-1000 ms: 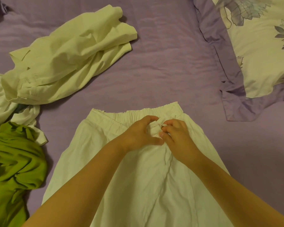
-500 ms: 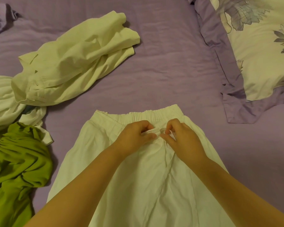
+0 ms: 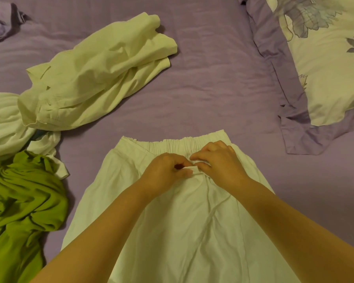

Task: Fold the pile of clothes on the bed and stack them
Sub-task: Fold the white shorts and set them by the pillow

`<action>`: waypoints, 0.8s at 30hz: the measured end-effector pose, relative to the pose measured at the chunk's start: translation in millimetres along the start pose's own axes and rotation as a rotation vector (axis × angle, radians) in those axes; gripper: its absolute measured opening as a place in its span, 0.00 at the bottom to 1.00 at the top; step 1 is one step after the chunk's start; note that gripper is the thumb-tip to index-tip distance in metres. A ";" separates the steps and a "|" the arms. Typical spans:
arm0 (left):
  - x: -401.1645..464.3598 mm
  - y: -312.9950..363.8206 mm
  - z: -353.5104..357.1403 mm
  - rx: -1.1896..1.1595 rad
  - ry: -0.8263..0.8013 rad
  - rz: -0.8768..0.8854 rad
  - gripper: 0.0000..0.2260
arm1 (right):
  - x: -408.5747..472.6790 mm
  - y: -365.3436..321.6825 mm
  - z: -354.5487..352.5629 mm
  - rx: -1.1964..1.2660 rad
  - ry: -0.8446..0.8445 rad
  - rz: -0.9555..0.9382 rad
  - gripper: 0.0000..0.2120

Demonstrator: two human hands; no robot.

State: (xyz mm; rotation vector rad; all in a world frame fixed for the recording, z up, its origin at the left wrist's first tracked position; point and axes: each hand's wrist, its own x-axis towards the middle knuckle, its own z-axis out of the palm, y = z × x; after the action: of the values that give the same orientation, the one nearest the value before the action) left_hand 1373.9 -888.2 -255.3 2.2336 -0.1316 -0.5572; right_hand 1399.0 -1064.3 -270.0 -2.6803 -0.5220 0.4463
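— White trousers (image 3: 172, 231): spread flat on the purple bed (image 3: 213, 88), waistband at the far end, legs running toward the camera.
— And the hands?
— Left hand (image 3: 164, 174) and right hand (image 3: 219, 162) close together just below the waistband, fingers (image 3: 187, 163) curled, each pinching the drawstring (image 3: 194, 169).
— Other clothes?
— Heaped at left: pale yellow shirt (image 3: 94, 78), white garment (image 3: 4, 123), green garment (image 3: 23, 201). Flowered pillow (image 3: 325, 68) at upper right.

Readable text: none, on any cloth or bedding.
Labels or brands: none can be seen.
Numbers or signs: none can be seen.
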 end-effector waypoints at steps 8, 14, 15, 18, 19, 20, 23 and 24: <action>9.5 0.0 4.4 -0.034 0.044 -0.072 0.05 | 10.9 -8.7 -4.3 0.051 -0.060 0.144 0.07; 10.5 0.5 6.3 0.092 0.077 0.003 0.01 | 22.6 -16.6 -18.2 0.094 -0.221 0.250 0.09; 11.5 1.0 6.7 0.144 0.111 0.017 0.02 | 24.0 -16.3 -21.9 0.162 -0.248 0.283 0.10; 16.8 4.1 6.4 0.244 0.198 0.057 0.06 | 25.1 -12.7 -33.6 0.433 -0.306 0.385 0.08; 18.2 6.6 5.9 0.273 0.217 0.073 0.06 | 25.3 -11.2 -37.4 0.499 -0.325 0.410 0.07; 19.8 8.9 5.4 0.300 0.234 0.091 0.06 | 25.9 -10.4 -40.7 0.545 -0.343 0.428 0.06; 23.5 14.4 3.8 0.370 0.279 0.175 0.05 | 29.0 -9.8 -47.4 0.618 -0.363 0.472 0.06; 25.0 14.9 3.3 0.397 0.294 0.202 0.05 | 29.9 -9.3 -48.5 0.635 -0.367 0.489 0.07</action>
State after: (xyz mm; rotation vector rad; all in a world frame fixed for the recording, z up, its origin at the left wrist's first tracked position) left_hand 1396.1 -907.2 -254.9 2.6185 -0.3351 -0.0925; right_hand 1440.6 -1058.4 -230.4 -2.0822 0.1862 1.0501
